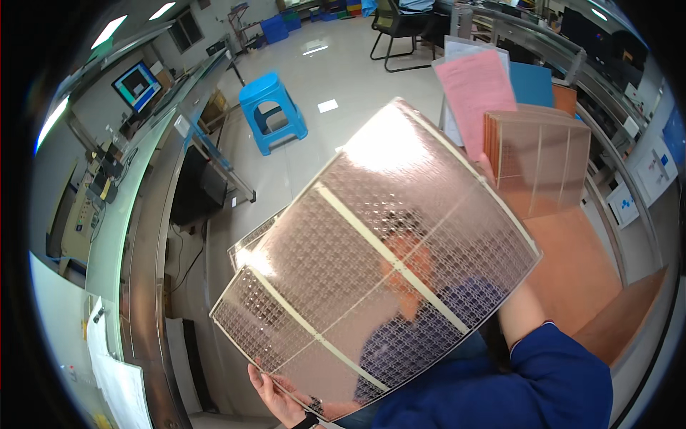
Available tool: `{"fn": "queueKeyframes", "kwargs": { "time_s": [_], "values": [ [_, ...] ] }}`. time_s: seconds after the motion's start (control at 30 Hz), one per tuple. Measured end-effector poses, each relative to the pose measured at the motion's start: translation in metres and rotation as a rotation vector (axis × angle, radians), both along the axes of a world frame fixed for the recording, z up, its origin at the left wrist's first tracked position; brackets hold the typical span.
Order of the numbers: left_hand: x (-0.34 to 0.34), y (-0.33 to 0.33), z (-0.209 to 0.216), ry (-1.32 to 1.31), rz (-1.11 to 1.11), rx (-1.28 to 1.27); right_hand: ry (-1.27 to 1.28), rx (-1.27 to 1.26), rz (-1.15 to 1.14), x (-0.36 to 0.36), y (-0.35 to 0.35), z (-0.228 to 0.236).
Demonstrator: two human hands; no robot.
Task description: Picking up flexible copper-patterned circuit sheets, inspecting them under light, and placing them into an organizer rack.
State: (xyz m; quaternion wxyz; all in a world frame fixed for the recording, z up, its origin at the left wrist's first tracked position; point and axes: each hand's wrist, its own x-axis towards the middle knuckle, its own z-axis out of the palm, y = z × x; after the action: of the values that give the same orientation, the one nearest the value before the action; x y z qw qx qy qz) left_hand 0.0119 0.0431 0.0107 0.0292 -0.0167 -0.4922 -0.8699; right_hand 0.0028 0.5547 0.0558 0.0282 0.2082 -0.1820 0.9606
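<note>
A large copper-coloured circuit board panel (350, 264), shiny and patterned with a fine grid and pale strips, is tilted in front of me. My left hand (280, 402) grips its lower left edge, fingers closed on the rim. My right hand (488, 169) shows only as fingertips at the panel's upper right edge; the rest is hidden behind it, and the right forearm passes under the right corner. The corner of a second similar panel (246, 237) shows behind the left edge. Reflections of light and of a person lie on the held panel.
To the right, a stack of copper panels (543, 161) stands upright on an orange-brown surface (579, 272), beside a pink sheet (475, 93) and a blue board (531, 86). A blue stool (271, 107) stands ahead. A long bench (132, 207) with a monitor (137, 86) runs along the left.
</note>
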Motion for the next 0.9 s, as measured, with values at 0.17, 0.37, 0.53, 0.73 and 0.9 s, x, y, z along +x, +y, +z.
{"fn": "queueKeyframes", "kwargs": {
  "time_s": [0.17, 0.37, 0.53, 0.73, 0.9],
  "values": [
    [-0.008, 0.041, 0.043, -0.188, 0.371, 0.109, -0.307, 0.154, -0.515, 0.036, -0.081, -0.039],
    [-0.014, 0.082, 0.052, 0.074, -0.116, 0.362, 0.25, -0.497, 0.106, 0.058, -0.163, -0.021],
    [-0.019, 0.118, 0.06, 0.004, -0.259, 0.448, -0.048, 0.084, -0.293, 0.093, -0.143, 0.013],
    [-0.012, 0.181, 0.082, -0.121, -0.402, 0.24, -0.432, 0.181, -0.916, 0.113, -0.1, 0.056],
    [-0.029, 0.188, 0.088, -0.16, -0.583, 0.066, -0.531, 0.176, -1.442, 0.183, 0.016, 0.027]
  ]
}}
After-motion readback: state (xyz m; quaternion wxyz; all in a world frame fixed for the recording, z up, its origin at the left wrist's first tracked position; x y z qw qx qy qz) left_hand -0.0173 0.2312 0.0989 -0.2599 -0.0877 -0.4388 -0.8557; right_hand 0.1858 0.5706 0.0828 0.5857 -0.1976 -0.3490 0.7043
